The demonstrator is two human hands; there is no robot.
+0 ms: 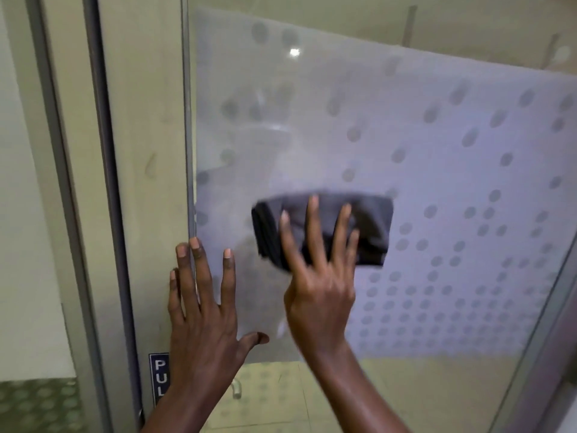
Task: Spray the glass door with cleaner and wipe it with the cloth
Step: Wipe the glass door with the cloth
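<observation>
The glass door (437, 145) fills most of the view, frosted with a pattern of grey dots. A folded dark grey cloth (371, 223) lies flat against the glass near the middle. My right hand (318, 285) presses on the cloth with fingers spread over it; the hand and cloth are blurred. My left hand (199, 314) rests flat and open, with its fingers across the door's left stile and the edge of the glass. No spray bottle is in view.
The door's pale metal stile (146, 182) and a dark seal strip (106, 182) run down the left. A blue sign with white letters (159, 379) sits low on the stile, partly behind my left wrist. The door's right frame (549, 339) slants at the far right.
</observation>
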